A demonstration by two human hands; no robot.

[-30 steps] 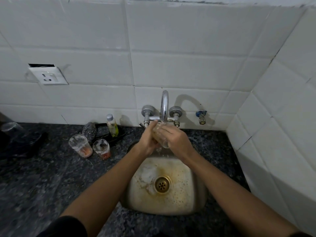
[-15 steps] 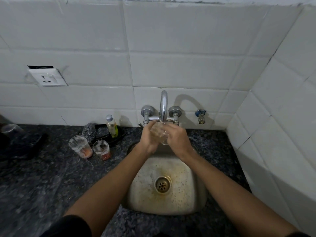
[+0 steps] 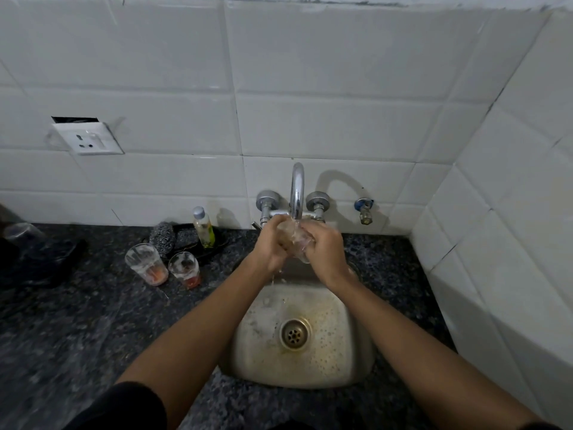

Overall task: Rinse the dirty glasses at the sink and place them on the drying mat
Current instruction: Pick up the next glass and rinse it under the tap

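A clear glass [image 3: 295, 236] is held under the chrome tap [image 3: 297, 189], tilted, with water running over it. My left hand [image 3: 273, 243] and my right hand [image 3: 325, 249] are both wrapped around it above the steel sink [image 3: 341, 336]. Water drips from my hands into the basin. Two dirty glasses stand on the dark counter left of the sink: the larger glass [image 3: 146, 263] and a smaller glass [image 3: 184, 269], both with reddish residue at the bottom. A dark mat [image 3: 40, 259] lies at the far left with a clear glass [image 3: 21, 234] on it.
A small bottle of yellow-green liquid [image 3: 203, 226] and a scrubber [image 3: 162, 238] sit in a dark dish by the wall. A wall socket [image 3: 88, 139] is at the left. A small side valve [image 3: 364, 209] sticks out right of the tap. A tiled wall bounds the right.
My hands have risen slightly with the glass, closer to the spout, and shifted around it. The foam patch in the sink has washed away.
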